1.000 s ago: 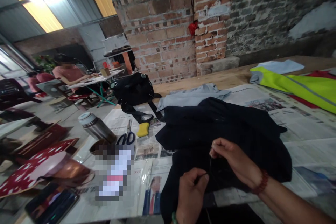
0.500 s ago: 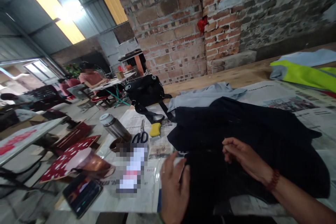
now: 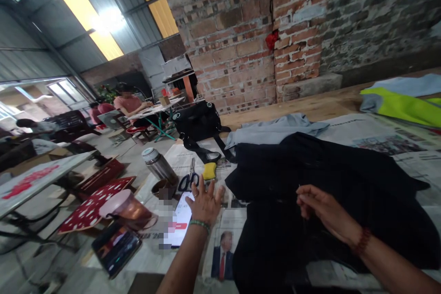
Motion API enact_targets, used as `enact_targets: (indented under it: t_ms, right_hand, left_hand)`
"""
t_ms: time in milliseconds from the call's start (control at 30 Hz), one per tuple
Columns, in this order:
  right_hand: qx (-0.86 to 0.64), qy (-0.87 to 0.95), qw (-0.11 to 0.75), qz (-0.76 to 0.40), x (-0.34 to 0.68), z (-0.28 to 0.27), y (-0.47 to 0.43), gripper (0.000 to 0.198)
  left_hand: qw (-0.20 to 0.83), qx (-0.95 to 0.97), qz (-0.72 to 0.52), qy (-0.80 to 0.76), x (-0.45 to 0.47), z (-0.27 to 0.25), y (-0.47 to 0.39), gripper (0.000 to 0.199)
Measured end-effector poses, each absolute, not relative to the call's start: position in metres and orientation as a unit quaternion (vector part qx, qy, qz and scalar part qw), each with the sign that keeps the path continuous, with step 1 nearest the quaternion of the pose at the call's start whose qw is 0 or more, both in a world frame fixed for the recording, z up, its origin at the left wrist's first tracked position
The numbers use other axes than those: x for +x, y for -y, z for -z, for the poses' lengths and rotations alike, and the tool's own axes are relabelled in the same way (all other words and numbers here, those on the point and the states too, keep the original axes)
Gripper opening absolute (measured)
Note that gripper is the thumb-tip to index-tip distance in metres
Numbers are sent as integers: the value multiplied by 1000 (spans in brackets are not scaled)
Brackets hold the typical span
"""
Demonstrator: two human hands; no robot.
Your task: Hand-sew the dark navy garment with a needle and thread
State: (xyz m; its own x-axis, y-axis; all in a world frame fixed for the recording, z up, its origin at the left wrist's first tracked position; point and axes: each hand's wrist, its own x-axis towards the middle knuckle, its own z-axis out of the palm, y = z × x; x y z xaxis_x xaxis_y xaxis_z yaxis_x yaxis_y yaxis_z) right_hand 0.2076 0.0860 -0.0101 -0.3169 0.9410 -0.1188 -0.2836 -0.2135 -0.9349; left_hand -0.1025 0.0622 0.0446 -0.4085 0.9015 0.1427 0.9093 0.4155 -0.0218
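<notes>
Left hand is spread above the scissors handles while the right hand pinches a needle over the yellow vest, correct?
Not quite. The head view shows the right hand pinching the needle over the black garment, not the yellow vest, which lies farther back on the table. The left hand is indeed spread just short of the scissors.

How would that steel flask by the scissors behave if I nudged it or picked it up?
The flask looks tall and narrow and stands upright on newspaper, so a push high up might tip it. Being round, it would probably roll once down. Its smooth metal wall may be a bit slippery, and it is likely stiff and fairly heavy if full.
</notes>
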Motion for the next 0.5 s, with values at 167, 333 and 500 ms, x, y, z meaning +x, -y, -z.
enact_targets:
  t_ms: [167, 333, 500]
  right_hand:
    - [-375, 437, 452, -682, 207, 11, -88, 30]
    - [-378, 434, 452, -682, 207, 11, -88, 30]
    - [-368, 437, 456, -683, 208, 15, -88, 29]
  left_hand:
    - [41, -536, 39, 843, -108, -43, -68, 49]
    - [89, -541, 77, 833, -95, -53, -66, 45]
    - [117, -649, 250, 709, -41, -65, -32, 33]
